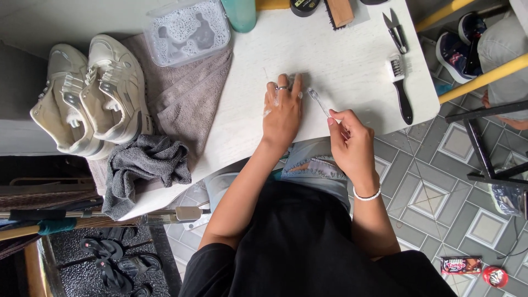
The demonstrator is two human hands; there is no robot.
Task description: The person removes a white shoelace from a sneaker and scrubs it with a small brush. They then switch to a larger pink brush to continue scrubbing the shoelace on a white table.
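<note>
Left hand (282, 113) flat on table (352, 60); right hand (352, 146) pinches toothbrush (319, 102).

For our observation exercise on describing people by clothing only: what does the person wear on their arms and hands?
The left hand has rings on two fingers, one a silver band. The right hand has pink-painted nails and a white beaded bracelet at the wrist. Both forearms are bare; short black sleeves start near the shoulders.

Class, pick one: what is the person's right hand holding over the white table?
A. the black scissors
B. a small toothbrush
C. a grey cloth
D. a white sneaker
B: the right hand grips a small toothbrush by its handle, bristle end beside the left hand pressed flat on the table.
</note>
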